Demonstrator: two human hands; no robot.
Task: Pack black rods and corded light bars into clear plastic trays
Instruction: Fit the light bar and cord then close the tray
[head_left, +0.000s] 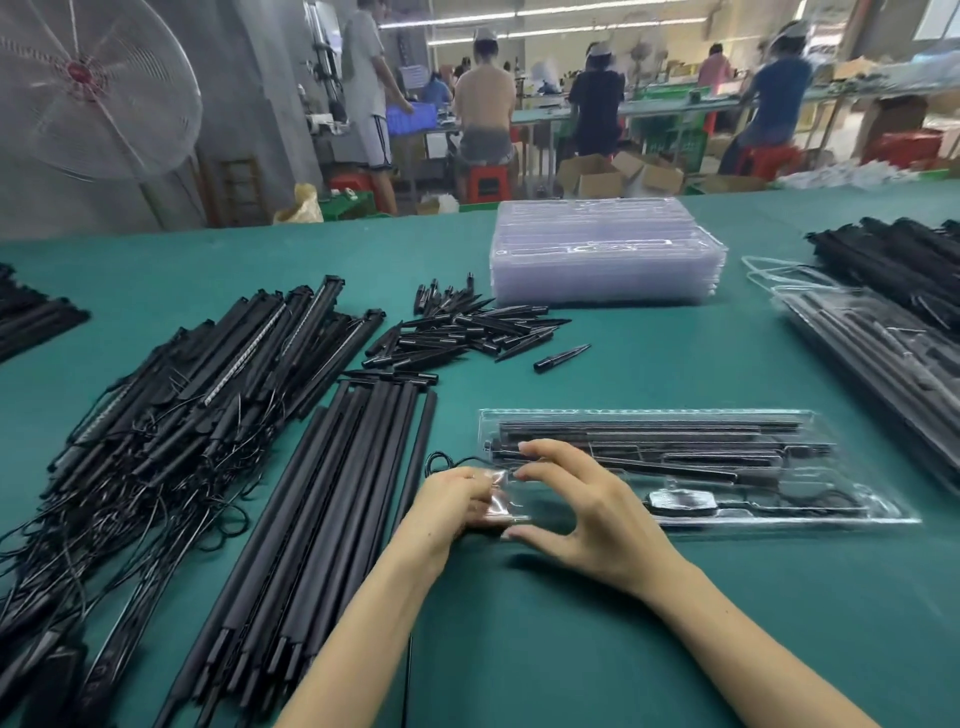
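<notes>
The glossy clear tray (727, 467), ribbed and holding long black rods, lay on green felt. The left hand (452, 506) pinched its near-left corner; the right hand (582, 514) pinched beside it, fingers curled.

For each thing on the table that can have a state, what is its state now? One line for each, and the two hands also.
Tray in front: lying flat, already holding black parts and a cord.
Tray stack: empty, stacked neatly.
Packed trays: filled, lying at the right.
Black rods: loose, lying side by side.
Light bars: loose pile, cords tangled.
Spikes: scattered heap.
Left hand: pinches the tray's left end.
Right hand: fingers curved at the tray's left end.
</notes>
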